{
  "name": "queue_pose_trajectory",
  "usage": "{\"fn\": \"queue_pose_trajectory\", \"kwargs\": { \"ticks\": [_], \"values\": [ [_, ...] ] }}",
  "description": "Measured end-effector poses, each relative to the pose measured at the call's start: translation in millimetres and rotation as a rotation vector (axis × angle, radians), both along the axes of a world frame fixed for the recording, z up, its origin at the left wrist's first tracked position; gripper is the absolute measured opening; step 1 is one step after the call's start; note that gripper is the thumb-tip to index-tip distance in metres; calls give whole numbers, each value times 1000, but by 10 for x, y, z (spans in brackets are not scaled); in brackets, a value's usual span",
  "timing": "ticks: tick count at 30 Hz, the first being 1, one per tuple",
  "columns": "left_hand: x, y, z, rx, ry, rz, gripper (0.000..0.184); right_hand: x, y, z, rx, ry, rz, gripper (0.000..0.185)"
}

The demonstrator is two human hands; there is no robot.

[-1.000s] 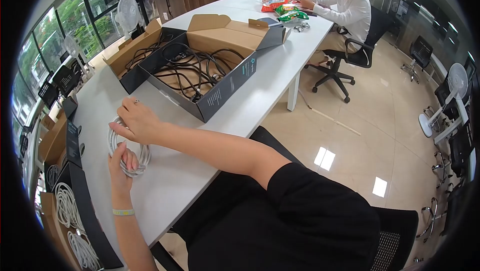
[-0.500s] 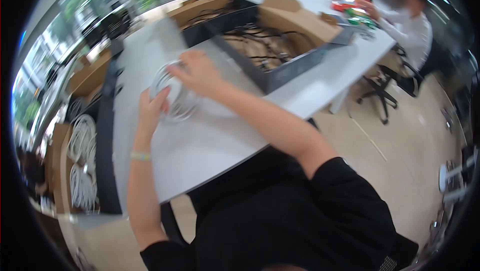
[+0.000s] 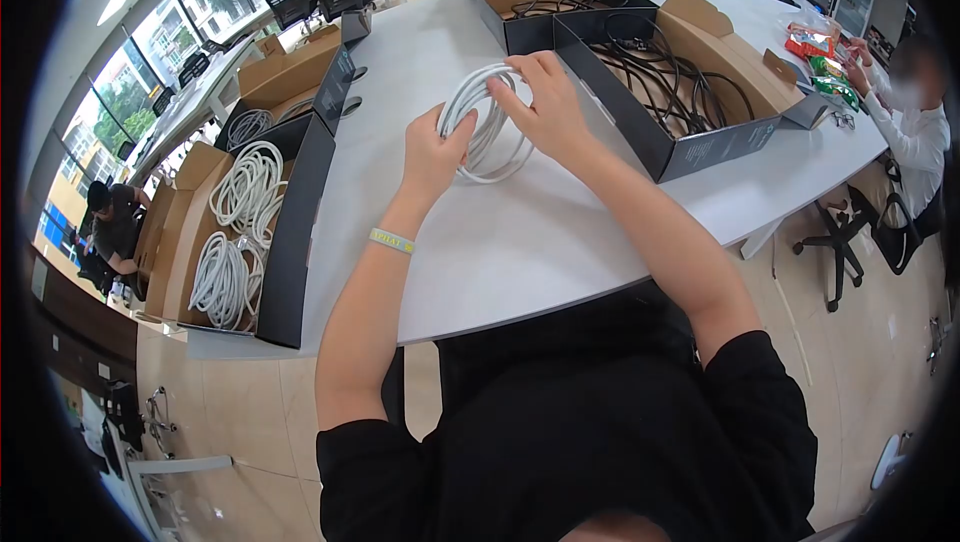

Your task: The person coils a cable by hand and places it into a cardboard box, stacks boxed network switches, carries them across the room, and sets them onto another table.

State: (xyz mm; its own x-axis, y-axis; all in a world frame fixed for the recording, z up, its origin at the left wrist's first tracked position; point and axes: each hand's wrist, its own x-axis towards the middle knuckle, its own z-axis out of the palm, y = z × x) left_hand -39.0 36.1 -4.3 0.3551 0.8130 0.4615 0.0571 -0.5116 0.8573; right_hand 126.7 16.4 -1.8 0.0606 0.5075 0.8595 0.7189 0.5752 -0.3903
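Observation:
A coiled white cable (image 3: pixel 487 164) is held up over the white table, its loops upright between both hands. My left hand (image 3: pixel 440 150) is closed round the coil's left side, thumb pressed on the front. At the upper right of the loops, my right hand (image 3: pixel 541 107) grips the coil between thumb and fingers. To the left, a black box (image 3: pixel 303 232) with open brown flaps contains several coiled white cables (image 3: pixel 247 187). On the right stands another open black box (image 3: pixel 712 152) with black cables (image 3: pixel 680 82) lying loosely in it.
The white table (image 3: pixel 500 262) has its near edge against my body. Farther boxes (image 3: pixel 518 34) hold more cables. At the right, a seated person (image 3: pixel 905 127) handles red and green packets (image 3: pixel 822 60). Another person (image 3: pixel 115 227) sits at far left. An office chair (image 3: pixel 835 242) stands right.
My head view has swung left, so the table, boxes and hands appear farther right and sharper. Both hands still hold the coiled white cable.

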Motion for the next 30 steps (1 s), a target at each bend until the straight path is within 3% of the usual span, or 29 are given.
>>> {"fn": "queue_pose_trajectory", "kwargs": {
  "ticks": [8, 18, 21, 27, 30],
  "values": [
    [13, 41, -23, 389, 169, 258, 23, -14, -69, 64, 20, 52, 71, 29],
    [-22, 163, -75, 365, 127, 361, 26, -68, -16, 73, 276, -42, 67, 14],
    [-26, 193, -76, 271, 100, 331, 26, -56, -41, 95, 101, 113, 188, 15],
    [-23, 167, -75, 196, 76, 287, 26, 110, -10, 161, -108, 88, 221, 16],
    [-33, 151, -53, 116, 69, 255, 26, 122, -16, 152, 5, -76, 108, 17]
  ]
}}
